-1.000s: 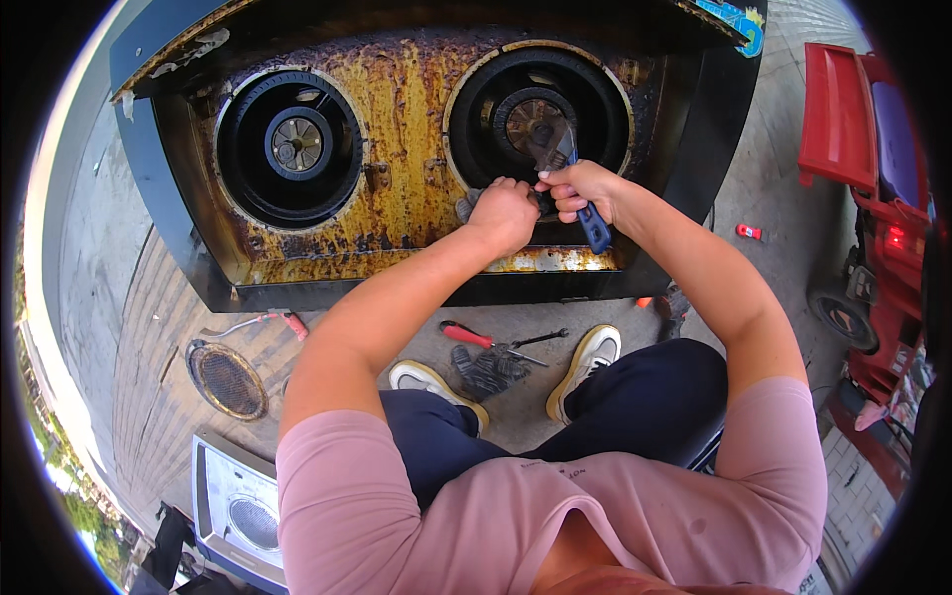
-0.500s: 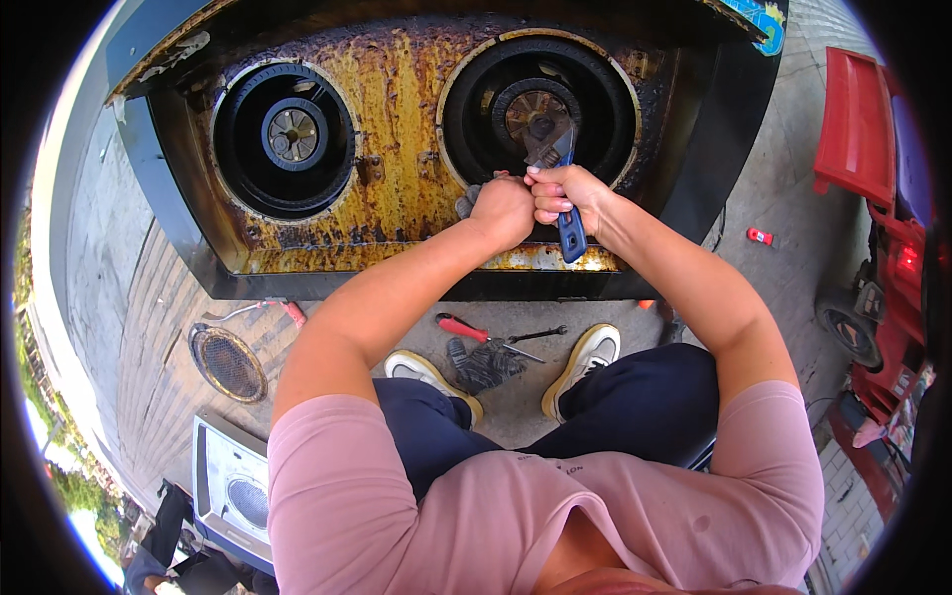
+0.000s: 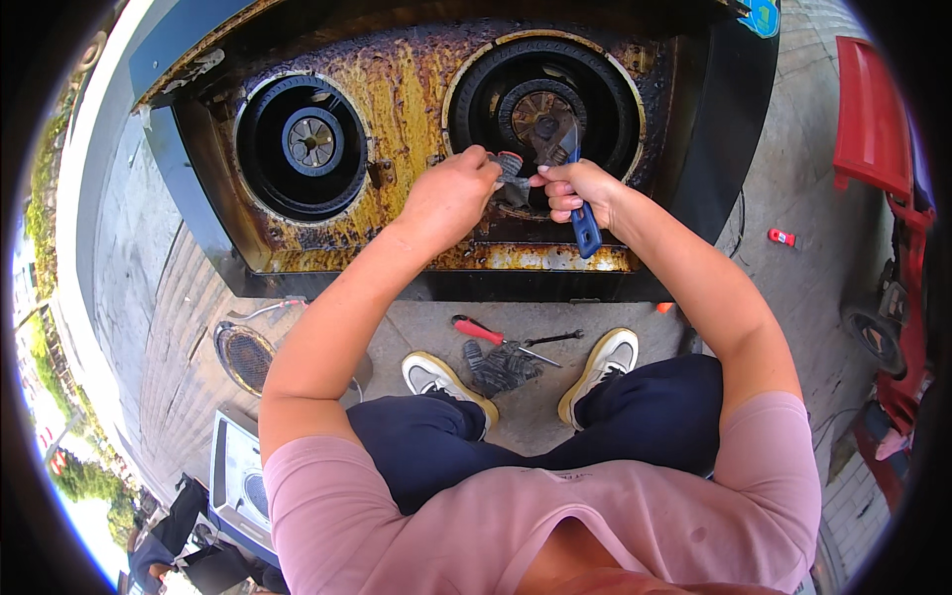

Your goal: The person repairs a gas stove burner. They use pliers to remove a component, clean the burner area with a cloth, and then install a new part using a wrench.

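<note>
Head view: what does the right hand have?

A wrench (image 3: 587, 230) with a smooth blue handle and a flat, dull metal head. The fingers of the right hand (image 3: 580, 188) are wrapped firmly about it, thumb along the neck.

Where does the wrench lie?

It slants over the near edge of the right burner well (image 3: 613, 124), a deep, round black hollow with a pale, stained rim. The head overlaps the ribbed burner disc (image 3: 540, 102); I can't tell whether they touch.

And the left hand (image 3: 451, 193)?

Just left of the right one, fingers bent together at a rough grey piece (image 3: 512, 186) with a reddish edge. Whether they pinch it or only rest against it, I can't tell.

What's the surface like around them?

The metal panel (image 3: 407, 119) is crusted and blistered, streaked yellow and rusty brown. It's framed by a smoother black casing (image 3: 476, 288).

Anything on the ground?

A crumpled, dark knitted glove (image 3: 501, 369) lies between the shoes, beside a red-handled screwdriver (image 3: 478, 330). To the left is a round mesh disc (image 3: 248, 357).
</note>
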### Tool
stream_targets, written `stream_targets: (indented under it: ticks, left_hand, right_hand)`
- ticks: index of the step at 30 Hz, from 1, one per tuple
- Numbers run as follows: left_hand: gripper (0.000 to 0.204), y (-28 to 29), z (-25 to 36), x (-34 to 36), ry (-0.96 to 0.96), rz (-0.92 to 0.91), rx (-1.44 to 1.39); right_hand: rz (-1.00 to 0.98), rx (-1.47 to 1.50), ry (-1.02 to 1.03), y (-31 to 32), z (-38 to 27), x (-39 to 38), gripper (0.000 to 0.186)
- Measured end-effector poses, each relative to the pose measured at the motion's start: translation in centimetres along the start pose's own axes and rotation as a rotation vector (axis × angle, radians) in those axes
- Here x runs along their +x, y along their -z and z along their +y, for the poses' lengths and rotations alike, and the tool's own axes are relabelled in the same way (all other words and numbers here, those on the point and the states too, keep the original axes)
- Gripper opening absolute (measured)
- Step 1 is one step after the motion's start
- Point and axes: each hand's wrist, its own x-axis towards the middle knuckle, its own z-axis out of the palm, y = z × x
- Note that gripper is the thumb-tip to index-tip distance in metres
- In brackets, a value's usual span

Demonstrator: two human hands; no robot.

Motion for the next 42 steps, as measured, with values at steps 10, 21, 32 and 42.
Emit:
stream_targets:
  ticks: [10, 21, 32, 42]
  left_hand:
    - [0.029, -4.5, -1.4, 1.0, -0.126, 0.111, 0.431]
    - [0.013, -5.9, -2.8, 5.5, -0.267, -0.294, 0.53]
    - [0.009, -9.2, -3.7, 6.0, -0.305, -0.21, 0.252]
    - [0.01, -10.2, -2.7, 5.4, -0.256, -0.161, 0.162]
  right_hand:
    - [-0.005, 0.019, -0.016, -0.6, -0.1, 0.5, 0.021]
    - [0.041, 0.01, -0.039, -0.4, -0.2, 0.2, 0.026]
    - [-0.06, 0.08, -0.102, 1.2, -0.7, 0.4, 0.023]
    - [-0.115, 0.156, -0.072, 1.1, 0.0, 0.5, 0.023]
